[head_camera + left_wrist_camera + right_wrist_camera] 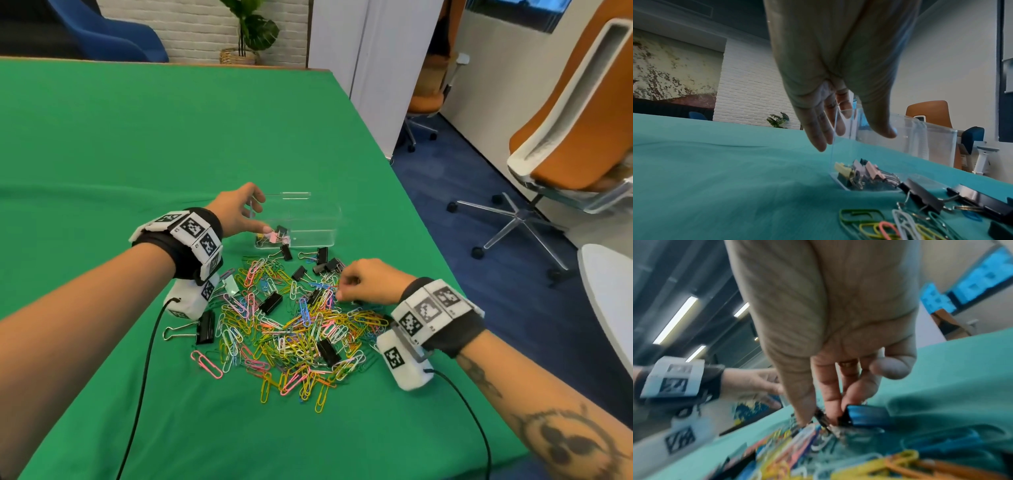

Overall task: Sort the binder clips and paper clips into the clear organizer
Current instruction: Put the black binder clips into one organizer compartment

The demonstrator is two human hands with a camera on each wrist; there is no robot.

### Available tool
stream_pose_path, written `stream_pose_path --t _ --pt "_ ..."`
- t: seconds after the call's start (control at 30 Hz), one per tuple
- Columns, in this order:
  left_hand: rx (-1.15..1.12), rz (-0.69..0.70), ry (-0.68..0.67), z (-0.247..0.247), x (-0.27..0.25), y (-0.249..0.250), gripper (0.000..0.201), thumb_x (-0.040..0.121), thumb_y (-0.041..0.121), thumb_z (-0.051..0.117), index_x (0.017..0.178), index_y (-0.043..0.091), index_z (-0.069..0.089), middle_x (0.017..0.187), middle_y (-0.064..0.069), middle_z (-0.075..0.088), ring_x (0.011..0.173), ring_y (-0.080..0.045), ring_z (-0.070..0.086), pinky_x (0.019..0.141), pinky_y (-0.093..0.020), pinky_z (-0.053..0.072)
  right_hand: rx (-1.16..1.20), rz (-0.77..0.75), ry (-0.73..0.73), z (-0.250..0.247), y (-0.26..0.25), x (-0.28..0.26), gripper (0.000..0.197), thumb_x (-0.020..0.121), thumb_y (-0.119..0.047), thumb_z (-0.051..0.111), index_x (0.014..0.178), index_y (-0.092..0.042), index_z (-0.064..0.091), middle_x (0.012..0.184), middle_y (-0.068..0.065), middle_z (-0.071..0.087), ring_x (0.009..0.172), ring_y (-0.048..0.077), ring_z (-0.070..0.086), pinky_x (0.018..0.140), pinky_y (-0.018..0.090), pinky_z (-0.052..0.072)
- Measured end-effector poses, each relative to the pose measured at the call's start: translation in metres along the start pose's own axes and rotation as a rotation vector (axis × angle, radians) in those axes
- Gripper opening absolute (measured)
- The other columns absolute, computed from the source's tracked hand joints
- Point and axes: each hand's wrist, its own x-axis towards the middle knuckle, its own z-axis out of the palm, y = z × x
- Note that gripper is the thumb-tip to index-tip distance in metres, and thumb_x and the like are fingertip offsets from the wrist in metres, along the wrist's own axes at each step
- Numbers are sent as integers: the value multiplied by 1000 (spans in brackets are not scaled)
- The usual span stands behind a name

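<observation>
— What are the hands doing?

— The left hand [239, 214] hangs over the near-left corner of the organizer [308, 222], fingers [819, 129] straight and loose, holding nothing. Its fingertips are at the clear wall, but I can't tell whether they touch it. The right hand [370, 281] is down at the far right edge of the pile, fingers [830, 391] curled and pinching a black binder clip [863, 416]. The wrist view there is blurred, so the exact grip is hard to read.

— And the clips?

— A few binder clips [272, 236], pink, yellow and dark, lie in the organizer's left compartment, just below the left hand. The right compartment looks bare. The organizer stands on the green counter [137, 154], just beyond the pile.

— The pile itself?

— Coloured paper clips [291, 329], tangled together between the two wrists, with black binder clips [270, 303] scattered through and around them. One larger clip [205, 327] lies at the left edge, near the left wrist.
</observation>
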Motion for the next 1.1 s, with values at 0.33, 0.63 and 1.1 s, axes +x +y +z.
stream_pose_path --t 0.33,0.63,1.1 --pt "-21 21 34 2 3 -4 56 73 16 76 120 3 47 121 -15 58 93 -20 52 85 -30 43 1468 79 249 -29 47 -41 21 95 -6 39 79 -8 52 63 4 71 51 5 66 40 11 49" --pt "2 17 7 1 3 -4 56 75 20 74 121 6 46 122 -13 56 97 -21 52 89 -34 44 585 166 208 -7 49 -35 32 93 -31 51 65 -20 39 58 -6 31 46 6 30 41 14 24" --pt "-24 23 4 3 3 -5 54 75 18 74 120 6 45 121 -12 55 97 -20 51 88 -34 44 356 -6 248 -15 39 -22 19 81 -21 70 93 -12 60 54 -5 35 49 9 29 47 20 20"
